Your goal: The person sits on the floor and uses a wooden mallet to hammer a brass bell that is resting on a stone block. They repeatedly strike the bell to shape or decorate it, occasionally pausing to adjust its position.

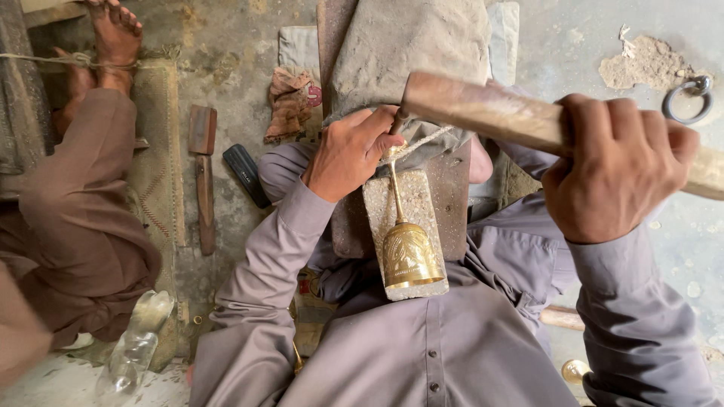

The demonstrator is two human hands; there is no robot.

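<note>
Here the right hand point(615, 166) is clenched around the thick wooden handle of one hammer point(483, 113), raised above and beside the left hand point(351, 151). The left hand pinches a slim punch tool point(397, 120) at the stem top of one engraved brass bell point(407, 252), which lies just below its fingers on a speckled block point(413, 203) bound by cord. Left of that hand, well apart on the floor point(219, 45), lie a wooden-handled tool point(204, 177) and a dark bar point(246, 175). Beyond the right hand sits one iron ring point(688, 98), bare floor around it
</note>
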